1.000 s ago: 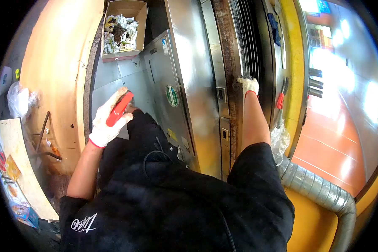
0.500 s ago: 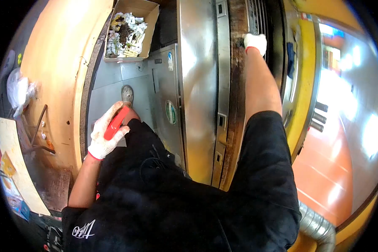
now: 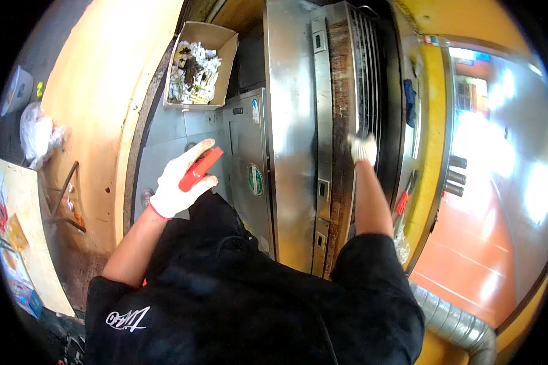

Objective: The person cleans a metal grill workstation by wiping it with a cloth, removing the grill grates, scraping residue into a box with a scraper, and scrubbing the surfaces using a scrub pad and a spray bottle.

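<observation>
My left hand [image 3: 179, 185], in a white knit glove with a red cuff, grips a red oblong thing [image 3: 201, 170] between thumb and fingers, above the floor. Its exact kind does not show. My right hand [image 3: 363, 149], gloved the same way, is closed over the near part of the long metal grill [image 3: 371, 79], beside its bars. Motion blurs its fingers, and a small dark patch shows at their far side; what they hold I cannot make out. Along the grill runs a brown, grimy edge [image 3: 342, 91] next to a steel front panel with small square openings.
A cardboard box [image 3: 230, 48] of crumpled paper and dark scraps stands beyond my left hand. A steel cabinet [image 3: 245, 131] with a green sticker is below the counter [image 3: 291, 121]. Wooden board [image 3: 97, 109] lies left; a silver duct [image 3: 456, 313] and red-handled tool [image 3: 402, 202] are right.
My right hand has come back toward me along the grill. My left hand, still holding the red thing, has shifted right. The whole view has tilted slightly, and the box sits lower.
</observation>
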A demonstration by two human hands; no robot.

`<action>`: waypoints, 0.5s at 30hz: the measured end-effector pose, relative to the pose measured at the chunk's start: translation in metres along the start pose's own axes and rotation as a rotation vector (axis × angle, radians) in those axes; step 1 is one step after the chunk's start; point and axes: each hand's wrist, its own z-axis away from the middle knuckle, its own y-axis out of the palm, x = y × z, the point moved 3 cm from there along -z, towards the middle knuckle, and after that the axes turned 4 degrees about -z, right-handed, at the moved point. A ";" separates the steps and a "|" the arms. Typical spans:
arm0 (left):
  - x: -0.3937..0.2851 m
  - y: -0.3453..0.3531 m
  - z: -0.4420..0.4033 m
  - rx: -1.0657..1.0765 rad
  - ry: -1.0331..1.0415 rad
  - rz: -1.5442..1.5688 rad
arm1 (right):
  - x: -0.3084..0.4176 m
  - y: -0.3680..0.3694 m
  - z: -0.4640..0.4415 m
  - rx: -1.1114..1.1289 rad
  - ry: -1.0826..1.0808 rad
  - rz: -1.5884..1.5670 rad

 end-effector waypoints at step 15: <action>-0.046 0.032 -0.090 0.302 0.055 -0.072 | -0.072 -0.006 0.038 -0.003 0.096 -0.063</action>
